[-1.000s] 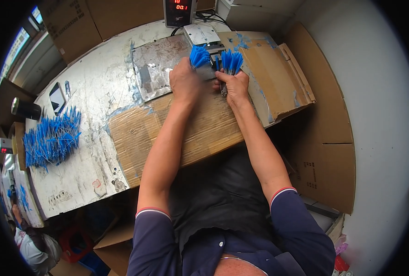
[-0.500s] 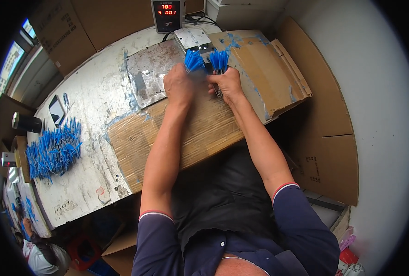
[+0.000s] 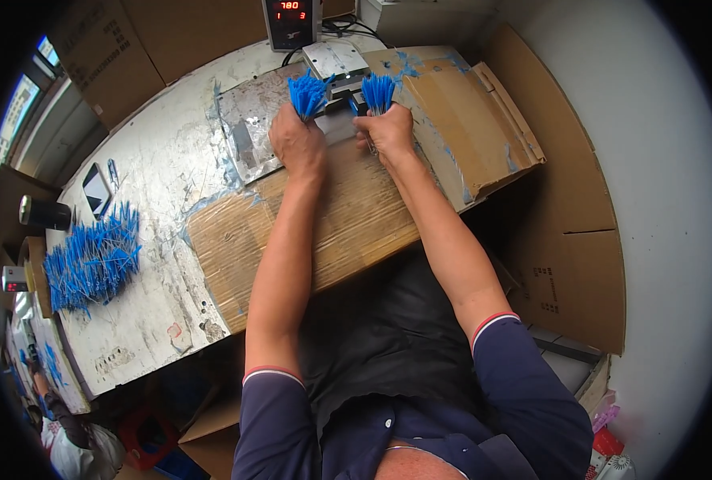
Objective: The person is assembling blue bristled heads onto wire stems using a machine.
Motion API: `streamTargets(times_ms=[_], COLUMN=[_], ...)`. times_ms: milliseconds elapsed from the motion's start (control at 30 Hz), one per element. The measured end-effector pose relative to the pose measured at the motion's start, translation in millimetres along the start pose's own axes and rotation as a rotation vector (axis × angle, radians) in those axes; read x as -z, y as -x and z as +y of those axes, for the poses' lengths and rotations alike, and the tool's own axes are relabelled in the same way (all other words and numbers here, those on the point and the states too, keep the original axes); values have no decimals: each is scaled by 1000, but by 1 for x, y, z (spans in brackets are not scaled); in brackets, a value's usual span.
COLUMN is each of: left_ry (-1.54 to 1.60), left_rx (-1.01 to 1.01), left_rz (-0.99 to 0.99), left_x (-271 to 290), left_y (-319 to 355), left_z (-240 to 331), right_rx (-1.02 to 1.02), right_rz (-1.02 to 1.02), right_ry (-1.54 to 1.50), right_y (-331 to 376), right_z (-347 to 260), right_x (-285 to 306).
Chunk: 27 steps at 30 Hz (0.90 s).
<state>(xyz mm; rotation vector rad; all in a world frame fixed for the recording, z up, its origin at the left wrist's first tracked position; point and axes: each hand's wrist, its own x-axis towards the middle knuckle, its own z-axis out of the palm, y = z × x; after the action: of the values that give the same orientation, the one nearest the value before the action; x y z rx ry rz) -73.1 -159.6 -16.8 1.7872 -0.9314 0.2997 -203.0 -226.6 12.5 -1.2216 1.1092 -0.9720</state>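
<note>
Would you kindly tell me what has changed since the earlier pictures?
The left hand, holding a bundle of blue-tipped pieces, has moved left, away from the right hand and the metal device. The red digits on the display box have changed. Neither bundle was let go. The right hand still grips its own blue-tipped bundle near the device; the blue pile and the phone lie as before.

Soft, fairly even light covers the table (image 3: 172,192); glare flecks the metal plate (image 3: 248,132); deep shadow sits under the near side; edges bow toward the black rim.
</note>
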Motion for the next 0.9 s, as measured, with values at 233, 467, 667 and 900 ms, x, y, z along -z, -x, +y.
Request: streamTargets(times_ms=[233, 467, 667, 900], left_ry=[-51, -126, -78, -90], left_rx=[-7, -4, -45, -70], left_rz=[-92, -222, -199, -194], left_x=[4, 3, 3, 3], left_y=[4, 4, 4, 4], left_z=[4, 6, 6, 6], right_rx=[-5, -34, -23, -104], right_rz=[-51, -122, -97, -127], right_ry=[-137, -436, -374, -468], right_y=[9, 14, 15, 17], right_z=[-1, 4, 6, -2], right_x=[7, 20, 23, 28])
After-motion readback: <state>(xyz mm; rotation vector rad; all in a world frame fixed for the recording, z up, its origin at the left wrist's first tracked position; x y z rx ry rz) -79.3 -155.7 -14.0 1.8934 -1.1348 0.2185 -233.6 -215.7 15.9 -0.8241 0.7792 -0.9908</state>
